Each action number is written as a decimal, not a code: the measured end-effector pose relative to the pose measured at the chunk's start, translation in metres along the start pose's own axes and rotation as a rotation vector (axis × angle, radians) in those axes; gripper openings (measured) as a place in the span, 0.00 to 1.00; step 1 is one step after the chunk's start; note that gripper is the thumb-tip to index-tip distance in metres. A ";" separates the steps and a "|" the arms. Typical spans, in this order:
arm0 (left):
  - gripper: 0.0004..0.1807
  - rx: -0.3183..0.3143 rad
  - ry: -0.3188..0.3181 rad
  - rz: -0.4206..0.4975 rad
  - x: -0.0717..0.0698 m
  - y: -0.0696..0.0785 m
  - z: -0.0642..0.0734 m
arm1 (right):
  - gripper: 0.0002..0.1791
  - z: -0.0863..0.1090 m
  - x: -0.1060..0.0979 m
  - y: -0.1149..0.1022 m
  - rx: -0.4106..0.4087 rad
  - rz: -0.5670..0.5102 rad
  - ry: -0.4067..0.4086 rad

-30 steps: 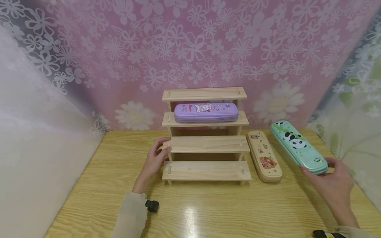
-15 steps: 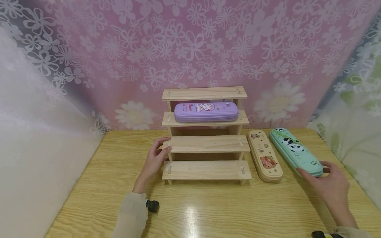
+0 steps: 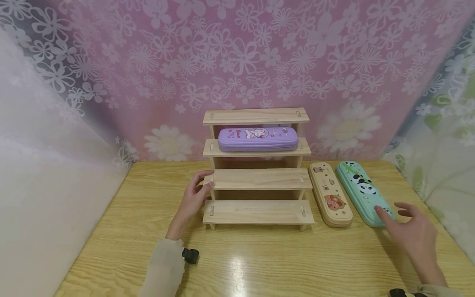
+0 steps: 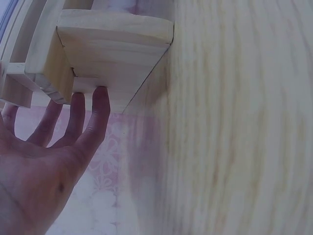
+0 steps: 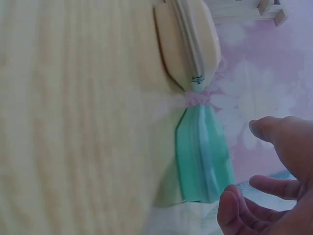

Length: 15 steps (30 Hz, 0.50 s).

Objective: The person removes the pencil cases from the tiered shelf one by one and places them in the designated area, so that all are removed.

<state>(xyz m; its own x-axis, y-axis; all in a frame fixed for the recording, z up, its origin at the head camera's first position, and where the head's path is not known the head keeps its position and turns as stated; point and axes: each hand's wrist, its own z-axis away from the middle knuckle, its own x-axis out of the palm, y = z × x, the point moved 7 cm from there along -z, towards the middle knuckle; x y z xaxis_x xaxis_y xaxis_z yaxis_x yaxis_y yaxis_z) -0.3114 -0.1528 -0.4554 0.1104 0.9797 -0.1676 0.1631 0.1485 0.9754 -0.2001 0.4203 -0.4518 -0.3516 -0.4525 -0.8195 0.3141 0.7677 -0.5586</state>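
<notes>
With right grip spread and holding nothing, just beside the near end of a mint-green, long rounded panda-print case, flat on the yellowish wood-grain desk. With left grip holding the left end of a pale wooden four-step rack. Between rack and mint-green case, a beige rounded case; on second step from top, a purple rounded case.

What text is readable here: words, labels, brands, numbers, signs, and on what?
Nothing legible enough to quote.
Purple case: lettering beside the cartoon, too small to read.
Beige case: printed pictures; any lettering too small to tell.
Teal case: panda print; no lettering I can make out.
Wooden stand: no text visible.
</notes>
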 end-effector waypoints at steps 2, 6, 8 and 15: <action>0.20 0.002 0.004 -0.007 0.000 0.000 0.000 | 0.39 -0.002 -0.004 -0.005 -0.017 -0.023 0.015; 0.20 0.001 0.011 -0.010 0.000 0.003 0.001 | 0.36 -0.005 -0.009 -0.023 -0.064 -0.101 0.034; 0.20 -0.001 0.015 -0.008 0.000 0.004 0.001 | 0.32 -0.005 -0.011 -0.036 -0.109 -0.157 0.057; 0.20 -0.006 0.031 -0.020 0.001 0.008 0.001 | 0.25 -0.007 -0.008 -0.090 -0.259 -0.245 0.111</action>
<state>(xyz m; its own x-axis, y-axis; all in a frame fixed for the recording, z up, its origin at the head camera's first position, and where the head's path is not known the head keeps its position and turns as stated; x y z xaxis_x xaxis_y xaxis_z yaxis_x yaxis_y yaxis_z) -0.3088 -0.1509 -0.4484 0.0765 0.9803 -0.1823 0.1593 0.1685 0.9728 -0.2319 0.3582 -0.3938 -0.4870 -0.5959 -0.6385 -0.0203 0.7386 -0.6739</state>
